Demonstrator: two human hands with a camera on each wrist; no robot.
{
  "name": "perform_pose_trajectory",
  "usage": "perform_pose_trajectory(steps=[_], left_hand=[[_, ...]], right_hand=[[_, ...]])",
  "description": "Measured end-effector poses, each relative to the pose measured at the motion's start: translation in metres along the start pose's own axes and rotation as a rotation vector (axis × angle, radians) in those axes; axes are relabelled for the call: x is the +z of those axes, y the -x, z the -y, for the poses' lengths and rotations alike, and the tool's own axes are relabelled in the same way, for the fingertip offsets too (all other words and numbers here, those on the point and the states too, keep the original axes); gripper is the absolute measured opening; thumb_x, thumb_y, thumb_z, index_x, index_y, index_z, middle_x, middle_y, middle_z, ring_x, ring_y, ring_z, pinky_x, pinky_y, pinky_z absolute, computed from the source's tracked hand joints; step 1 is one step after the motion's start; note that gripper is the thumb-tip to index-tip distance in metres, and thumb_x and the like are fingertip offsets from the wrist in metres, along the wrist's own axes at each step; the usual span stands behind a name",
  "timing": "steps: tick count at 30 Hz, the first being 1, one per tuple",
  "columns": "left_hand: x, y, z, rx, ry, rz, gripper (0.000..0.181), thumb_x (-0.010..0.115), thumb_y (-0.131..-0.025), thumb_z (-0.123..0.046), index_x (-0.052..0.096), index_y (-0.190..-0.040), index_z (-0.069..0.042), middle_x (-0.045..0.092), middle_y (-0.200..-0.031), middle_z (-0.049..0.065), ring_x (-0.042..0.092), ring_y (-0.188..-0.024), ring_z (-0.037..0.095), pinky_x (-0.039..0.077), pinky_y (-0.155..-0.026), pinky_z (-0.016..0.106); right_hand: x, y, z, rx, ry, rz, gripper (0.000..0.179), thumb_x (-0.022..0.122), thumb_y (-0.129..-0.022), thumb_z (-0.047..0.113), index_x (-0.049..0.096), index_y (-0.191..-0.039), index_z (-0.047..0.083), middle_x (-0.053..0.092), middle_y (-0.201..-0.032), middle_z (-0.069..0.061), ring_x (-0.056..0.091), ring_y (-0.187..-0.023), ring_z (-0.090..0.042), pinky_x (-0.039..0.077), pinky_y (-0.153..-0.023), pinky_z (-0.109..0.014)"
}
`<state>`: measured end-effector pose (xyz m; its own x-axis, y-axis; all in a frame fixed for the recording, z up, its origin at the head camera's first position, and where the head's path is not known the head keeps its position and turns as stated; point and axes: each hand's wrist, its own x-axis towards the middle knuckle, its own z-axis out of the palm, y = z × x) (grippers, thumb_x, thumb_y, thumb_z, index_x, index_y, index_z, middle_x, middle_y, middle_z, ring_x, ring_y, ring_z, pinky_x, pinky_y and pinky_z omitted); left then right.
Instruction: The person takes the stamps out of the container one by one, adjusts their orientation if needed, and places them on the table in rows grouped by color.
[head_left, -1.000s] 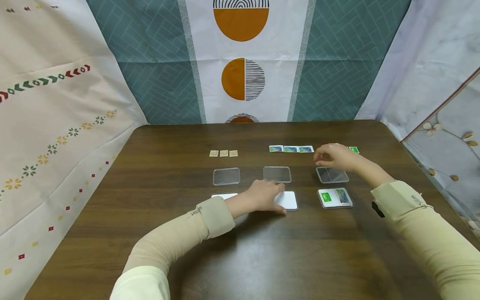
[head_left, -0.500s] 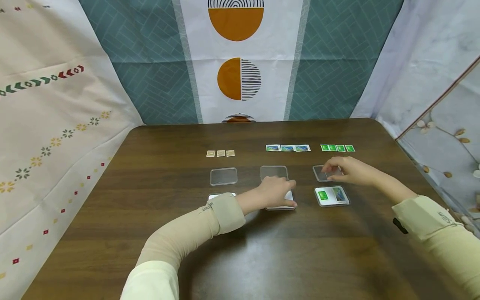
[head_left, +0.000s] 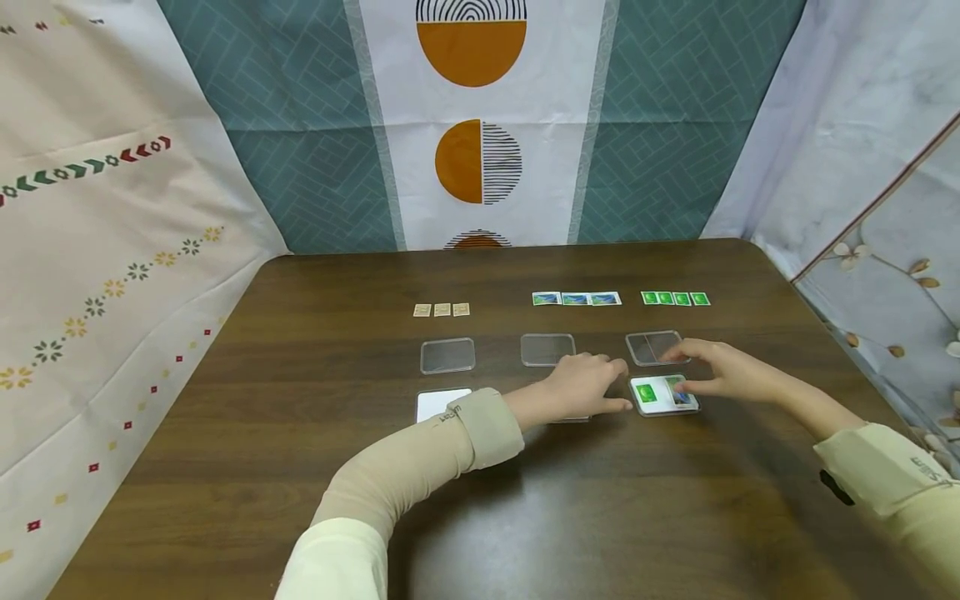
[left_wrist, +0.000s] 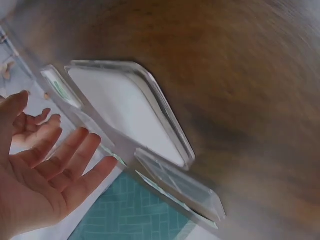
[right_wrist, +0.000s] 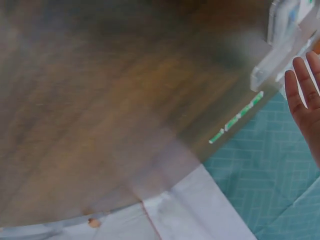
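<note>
On the table, a shallow clear case (head_left: 656, 407) with a white base holds a green stamp (head_left: 647, 393) and a blue landscape stamp (head_left: 678, 397). My right hand (head_left: 723, 371) hovers at its right side, thumb over the landscape stamp and fingers by the clear lid (head_left: 645, 346) behind. At the case's left is my left hand (head_left: 585, 385), fingers spread and holding nothing. It hides most of the middle white-based case (left_wrist: 120, 107), which shows bare in the left wrist view. Relaxed fingers show on the right hand (right_wrist: 307, 95) in the right wrist view.
Another white-based case (head_left: 437, 404) lies at left. Two clear lids, one at left (head_left: 447, 356) and one in the middle (head_left: 546, 350), lie behind the cases. Farther back are three beige stamps (head_left: 442, 310), three landscape stamps (head_left: 576, 298) and a row of several green stamps (head_left: 675, 298).
My left hand has moved right, from over the middle case to the right case's edge. My right hand has come back from the green stamps, past the lid, to the right case.
</note>
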<state>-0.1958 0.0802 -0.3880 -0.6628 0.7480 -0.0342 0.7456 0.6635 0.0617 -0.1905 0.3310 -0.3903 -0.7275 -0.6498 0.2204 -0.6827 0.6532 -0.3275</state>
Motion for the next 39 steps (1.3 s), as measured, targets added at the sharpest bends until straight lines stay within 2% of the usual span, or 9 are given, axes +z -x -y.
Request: perform_pose_trajectory(steps=[9, 14, 18, 22, 24, 27, 31, 36, 39], left_hand=[[0.004, -0.013, -0.006, -0.042, 0.048, -0.021, 0.047, 0.058, -0.088, -0.052, 0.057, -0.125, -0.023, 0.064, -0.114, -0.008, 0.063, -0.094, 0.010, 0.052, -0.070, 0.026], [0.006, -0.016, -0.004, -0.067, 0.056, -0.020, 0.047, 0.058, -0.088, -0.052, 0.058, -0.125, -0.024, 0.064, -0.117, -0.009, 0.063, -0.096, 0.009, 0.052, -0.072, 0.027], [0.007, -0.019, -0.003, -0.067, 0.057, -0.018, 0.046, 0.059, -0.088, -0.052, 0.059, -0.124, -0.024, 0.064, -0.116, -0.009, 0.063, -0.095, 0.009, 0.052, -0.071, 0.025], [0.006, -0.020, -0.003, -0.062, 0.063, -0.017, 0.044, 0.060, -0.087, -0.050, 0.060, -0.123, -0.024, 0.064, -0.116, -0.009, 0.063, -0.097, 0.008, 0.052, -0.073, 0.024], [0.005, -0.021, -0.003, -0.058, 0.069, -0.014, 0.043, 0.061, -0.087, -0.050, 0.060, -0.122, -0.025, 0.064, -0.117, -0.009, 0.063, -0.099, 0.008, 0.052, -0.076, 0.024], [0.005, -0.023, -0.004, -0.057, 0.083, -0.006, 0.042, 0.063, -0.086, -0.048, 0.061, -0.121, -0.025, 0.065, -0.117, -0.010, 0.062, -0.101, 0.008, 0.052, -0.078, 0.025], [0.006, -0.025, -0.005, -0.071, 0.125, 0.006, 0.039, 0.064, -0.085, -0.047, 0.063, -0.118, -0.025, 0.066, -0.112, -0.011, 0.062, -0.093, 0.004, 0.050, -0.072, 0.023], [0.006, -0.032, -0.007, -0.083, 0.154, -0.017, 0.033, 0.066, -0.085, -0.045, 0.065, -0.111, -0.025, 0.066, -0.100, -0.012, 0.056, -0.078, 0.002, 0.044, -0.061, 0.020], [0.005, -0.035, -0.010, -0.098, 0.158, -0.024, 0.029, 0.067, -0.085, -0.043, 0.066, -0.108, -0.025, 0.065, -0.096, -0.013, 0.055, -0.076, 0.001, 0.043, -0.058, 0.019]], right_hand=[[0.011, 0.021, -0.010, -0.048, -0.011, -0.033, 0.055, 0.084, -0.065, 0.013, 0.059, -0.114, 0.004, 0.061, -0.107, -0.006, 0.055, -0.099, -0.001, 0.049, -0.078, -0.021], [0.015, 0.031, -0.016, 0.052, -0.050, -0.020, 0.061, 0.085, -0.066, 0.018, 0.058, -0.119, 0.006, 0.059, -0.113, -0.004, 0.047, -0.105, 0.009, 0.048, -0.077, -0.022], [0.019, 0.038, -0.020, 0.135, -0.100, -0.016, 0.064, 0.084, -0.068, 0.020, 0.055, -0.124, 0.008, 0.057, -0.119, -0.005, 0.036, -0.109, 0.016, 0.040, -0.082, -0.015], [0.022, 0.043, -0.022, 0.192, -0.180, -0.009, 0.065, 0.082, -0.071, 0.018, 0.053, -0.128, 0.010, 0.051, -0.125, -0.003, 0.031, -0.110, 0.017, 0.034, -0.084, -0.014], [0.023, 0.044, -0.022, 0.210, -0.206, -0.002, 0.065, 0.081, -0.071, 0.016, 0.052, -0.129, 0.011, 0.048, -0.127, -0.003, 0.029, -0.110, 0.017, 0.034, -0.084, -0.019], [0.025, 0.044, -0.023, 0.228, -0.237, 0.013, 0.064, 0.081, -0.072, 0.015, 0.052, -0.129, 0.012, 0.046, -0.129, -0.006, 0.025, -0.112, 0.016, 0.034, -0.088, -0.034], [0.028, 0.043, -0.026, 0.251, -0.279, 0.036, 0.063, 0.080, -0.072, 0.014, 0.052, -0.129, 0.012, 0.042, -0.131, -0.012, 0.020, -0.112, 0.015, 0.033, -0.085, -0.055], [0.029, 0.042, -0.029, 0.257, -0.298, 0.046, 0.062, 0.080, -0.072, 0.014, 0.052, -0.128, 0.012, 0.040, -0.132, -0.013, 0.019, -0.112, 0.013, 0.030, -0.084, -0.060], [0.029, 0.042, -0.030, 0.255, -0.315, 0.052, 0.063, 0.080, -0.072, 0.012, 0.051, -0.128, 0.011, 0.038, -0.132, -0.015, 0.022, -0.118, -0.003, 0.029, -0.084, -0.061]])
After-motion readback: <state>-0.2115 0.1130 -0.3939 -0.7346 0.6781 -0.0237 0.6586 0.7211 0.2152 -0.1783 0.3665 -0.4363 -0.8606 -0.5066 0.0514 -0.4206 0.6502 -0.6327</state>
